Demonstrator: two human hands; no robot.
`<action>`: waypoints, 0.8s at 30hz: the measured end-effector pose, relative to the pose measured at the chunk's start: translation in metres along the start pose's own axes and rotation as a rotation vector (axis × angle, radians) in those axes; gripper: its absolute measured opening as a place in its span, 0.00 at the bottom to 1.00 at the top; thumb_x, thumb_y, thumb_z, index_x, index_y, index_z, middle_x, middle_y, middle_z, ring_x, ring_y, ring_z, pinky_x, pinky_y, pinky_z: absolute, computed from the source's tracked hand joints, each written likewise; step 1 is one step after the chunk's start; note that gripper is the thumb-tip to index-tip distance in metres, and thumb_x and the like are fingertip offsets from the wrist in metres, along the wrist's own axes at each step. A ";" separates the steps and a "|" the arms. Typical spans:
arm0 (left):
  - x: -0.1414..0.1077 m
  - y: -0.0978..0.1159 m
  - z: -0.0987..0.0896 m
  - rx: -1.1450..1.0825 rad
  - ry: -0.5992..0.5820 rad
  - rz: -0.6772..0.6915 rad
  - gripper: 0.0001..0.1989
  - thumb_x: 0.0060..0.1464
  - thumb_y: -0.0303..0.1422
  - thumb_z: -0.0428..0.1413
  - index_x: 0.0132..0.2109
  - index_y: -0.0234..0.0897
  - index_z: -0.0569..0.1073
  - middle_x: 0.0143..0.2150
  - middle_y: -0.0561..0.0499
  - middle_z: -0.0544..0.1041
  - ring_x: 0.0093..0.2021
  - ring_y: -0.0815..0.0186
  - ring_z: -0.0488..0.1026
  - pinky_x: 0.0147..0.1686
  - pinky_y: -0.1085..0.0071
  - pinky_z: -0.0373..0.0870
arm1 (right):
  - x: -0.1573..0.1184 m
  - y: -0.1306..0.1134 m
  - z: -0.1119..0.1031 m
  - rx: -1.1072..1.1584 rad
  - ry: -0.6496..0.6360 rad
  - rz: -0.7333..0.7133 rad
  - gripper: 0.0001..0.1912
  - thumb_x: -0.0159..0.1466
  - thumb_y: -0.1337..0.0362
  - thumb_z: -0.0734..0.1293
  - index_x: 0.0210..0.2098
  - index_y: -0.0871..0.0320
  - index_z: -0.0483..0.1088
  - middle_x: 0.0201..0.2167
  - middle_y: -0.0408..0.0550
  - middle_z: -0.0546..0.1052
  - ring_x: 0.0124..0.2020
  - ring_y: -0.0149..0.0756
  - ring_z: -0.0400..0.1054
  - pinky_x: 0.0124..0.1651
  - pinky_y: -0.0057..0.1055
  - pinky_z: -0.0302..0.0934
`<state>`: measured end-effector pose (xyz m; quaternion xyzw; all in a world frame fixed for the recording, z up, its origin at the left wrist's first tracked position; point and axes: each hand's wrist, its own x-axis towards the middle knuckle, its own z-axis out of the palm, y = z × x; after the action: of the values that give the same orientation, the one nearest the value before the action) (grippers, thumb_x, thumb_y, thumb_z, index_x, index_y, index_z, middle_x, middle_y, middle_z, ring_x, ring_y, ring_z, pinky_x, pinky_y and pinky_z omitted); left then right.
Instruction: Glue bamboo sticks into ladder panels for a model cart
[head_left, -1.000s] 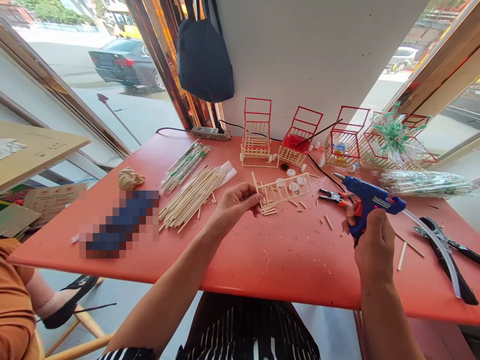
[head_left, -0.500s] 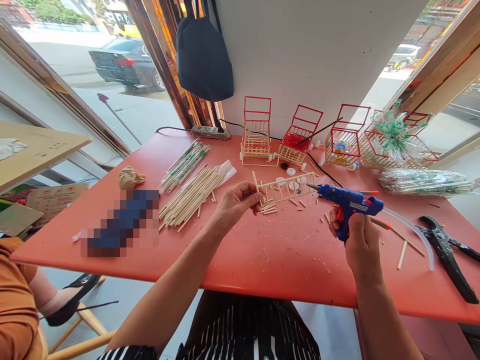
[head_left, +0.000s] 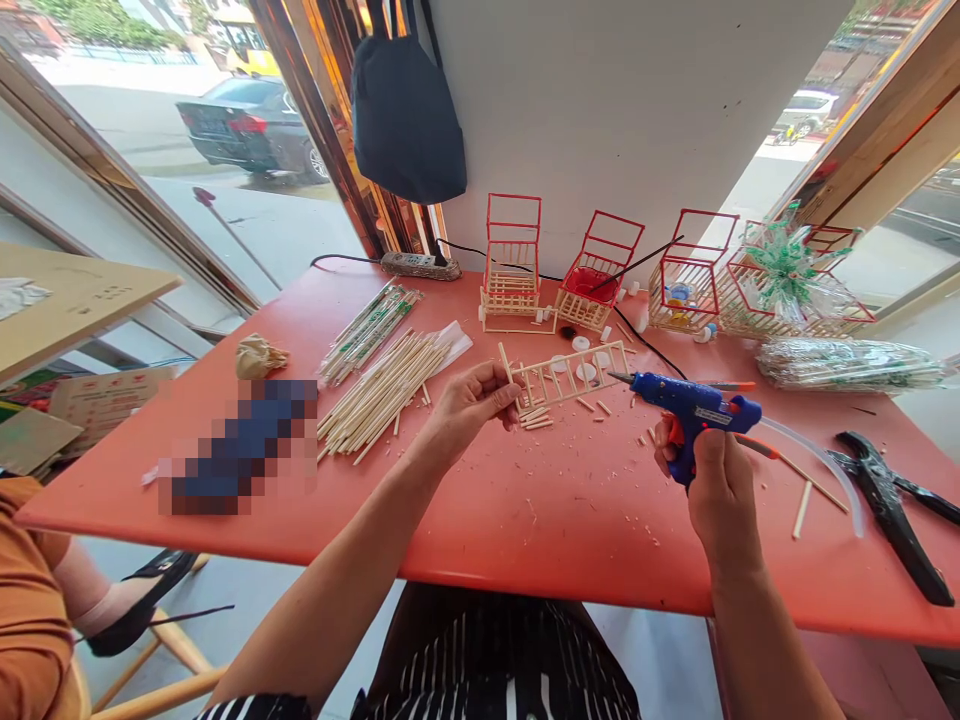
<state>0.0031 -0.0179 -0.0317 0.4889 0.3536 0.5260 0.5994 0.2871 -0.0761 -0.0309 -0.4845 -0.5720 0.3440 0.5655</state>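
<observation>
My left hand (head_left: 480, 398) pinches one end of a small ladder-like frame of wooden sticks (head_left: 570, 376), held just above the red table. In my right hand (head_left: 716, 480) is a blue glue gun (head_left: 686, 405), its fingers wrapped round the handle and orange trigger. The gun's nozzle points left and is close to the frame's far right end; whether it touches cannot be made out. A clear glue stick (head_left: 832, 460) trails from the back of the gun. Short cut sticks (head_left: 536, 417) and white discs (head_left: 585, 371) lie beneath and behind the frame.
Wooden sticks (head_left: 382, 400) lie in a pile at left, near wrapped bundles (head_left: 367, 330). Several small stick carts with red handles (head_left: 514, 260) stand along the wall. Black cutters (head_left: 892, 510) lie at right. A person in an orange garment (head_left: 34, 600) sits at left.
The frame in my left hand has shifted very slightly left. The glue gun has moved a little left and down, its nozzle staying near the frame's right end.
</observation>
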 end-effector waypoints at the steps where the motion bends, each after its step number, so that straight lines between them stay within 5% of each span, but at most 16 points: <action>1: 0.000 0.000 -0.001 -0.004 0.008 0.002 0.21 0.48 0.45 0.73 0.36 0.33 0.76 0.26 0.53 0.76 0.24 0.70 0.74 0.24 0.74 0.73 | 0.001 -0.001 0.000 0.017 0.025 -0.004 0.23 0.75 0.42 0.60 0.41 0.55 0.71 0.38 0.51 0.76 0.32 0.35 0.67 0.28 0.32 0.59; 10: 0.000 0.000 -0.003 -0.013 0.055 -0.003 0.22 0.45 0.45 0.75 0.36 0.33 0.77 0.25 0.53 0.76 0.23 0.70 0.74 0.24 0.74 0.73 | 0.004 0.000 -0.007 0.027 0.141 0.008 0.24 0.73 0.40 0.62 0.39 0.55 0.71 0.35 0.49 0.75 0.32 0.35 0.67 0.28 0.32 0.60; 24: 0.003 -0.001 -0.012 -0.019 0.094 0.018 0.24 0.42 0.46 0.76 0.34 0.33 0.76 0.26 0.53 0.76 0.24 0.70 0.73 0.24 0.74 0.72 | 0.014 0.001 -0.022 -0.130 -0.011 0.101 0.26 0.68 0.37 0.67 0.38 0.55 0.71 0.25 0.42 0.68 0.24 0.30 0.61 0.26 0.29 0.58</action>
<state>-0.0069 -0.0122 -0.0353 0.4612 0.3720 0.5568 0.5821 0.3103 -0.0666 -0.0245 -0.5464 -0.5710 0.3371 0.5117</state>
